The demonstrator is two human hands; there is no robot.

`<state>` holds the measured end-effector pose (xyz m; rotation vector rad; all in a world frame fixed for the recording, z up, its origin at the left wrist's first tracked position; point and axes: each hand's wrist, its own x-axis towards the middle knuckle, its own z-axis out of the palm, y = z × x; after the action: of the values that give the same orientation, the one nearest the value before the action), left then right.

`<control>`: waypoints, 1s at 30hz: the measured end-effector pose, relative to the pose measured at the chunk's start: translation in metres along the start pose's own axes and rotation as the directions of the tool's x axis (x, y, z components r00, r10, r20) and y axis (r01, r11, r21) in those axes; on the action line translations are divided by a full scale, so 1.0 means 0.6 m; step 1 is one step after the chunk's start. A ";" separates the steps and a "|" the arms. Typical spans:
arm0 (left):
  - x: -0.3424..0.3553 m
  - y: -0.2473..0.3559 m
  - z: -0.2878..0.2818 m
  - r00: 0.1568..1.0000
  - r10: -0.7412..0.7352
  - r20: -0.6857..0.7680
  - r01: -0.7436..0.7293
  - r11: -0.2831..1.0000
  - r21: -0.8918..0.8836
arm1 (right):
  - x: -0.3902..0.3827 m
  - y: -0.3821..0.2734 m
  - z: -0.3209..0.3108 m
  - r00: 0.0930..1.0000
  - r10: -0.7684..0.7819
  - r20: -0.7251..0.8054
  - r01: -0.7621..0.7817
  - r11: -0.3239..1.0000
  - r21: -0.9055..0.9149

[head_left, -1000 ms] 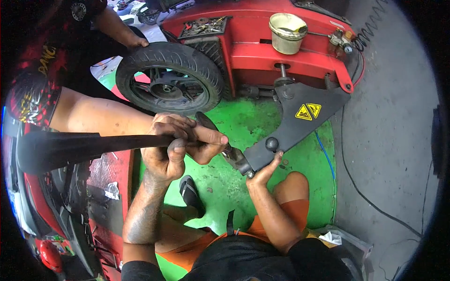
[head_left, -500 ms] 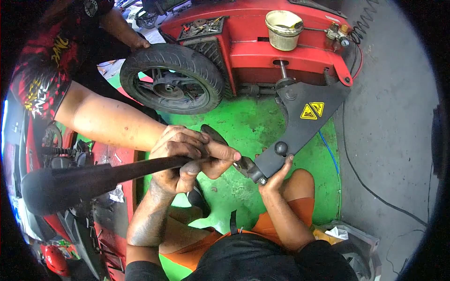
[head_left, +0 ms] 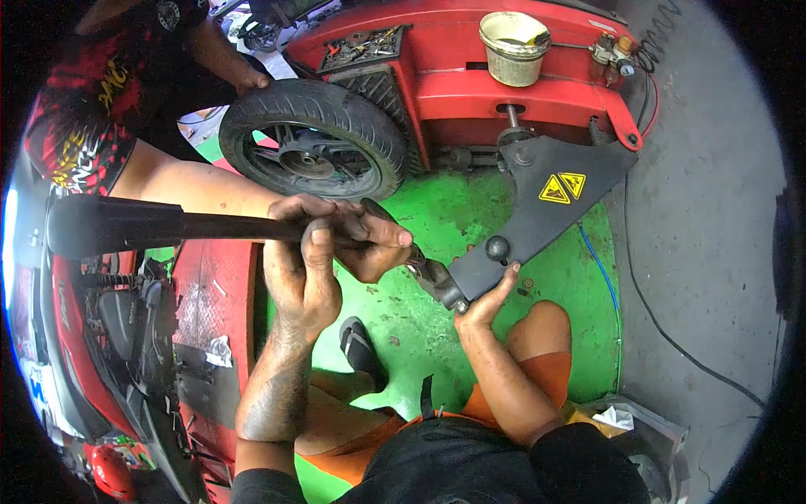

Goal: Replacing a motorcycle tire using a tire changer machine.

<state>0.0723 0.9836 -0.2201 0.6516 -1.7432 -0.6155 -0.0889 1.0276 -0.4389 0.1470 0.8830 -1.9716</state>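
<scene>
My left hand point(head_left: 298, 269) is closed around a long black bar point(head_left: 235, 228) with a thick, rounded outer end pointing left. Right beside it, a co-worker's hand point(head_left: 378, 252) reaches in from the left, its fingers near the dark metal blade point(head_left: 430, 277) at the end of the black bead-breaker arm point(head_left: 550, 189). The hands partly hide that blade and the bar's inner end. My right hand point(head_left: 485, 302) grips the lower end of the arm, thumb on top, close below a black ball knob point(head_left: 497, 248).
A wheel with its tyre point(head_left: 311, 151) leans against the red machine point(head_left: 470, 105), steadied by another hand point(head_left: 250, 80). A white bucket point(head_left: 514, 63) and a tray of small tools point(head_left: 361, 49) sit on the machine. A cable point(head_left: 663, 328) runs along the grey wall at right. Motorcycle parts point(head_left: 117, 319) stand at left.
My left hand and the bar have risen; the bar lies more level, its thick end higher. The co-worker's hand has shifted slightly left. My right hand keeps its grip on the arm.
</scene>
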 end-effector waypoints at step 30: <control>0.031 -0.032 0.000 0.995 0.091 -0.037 -0.088 0.992 0.089 | 0.064 0.087 0.081 0.970 -0.238 -0.053 0.240 0.969 0.050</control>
<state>0.0703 0.9569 -0.2210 0.6382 -1.7587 -0.4632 -0.0567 0.9537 -0.4469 0.1238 0.9101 -2.2267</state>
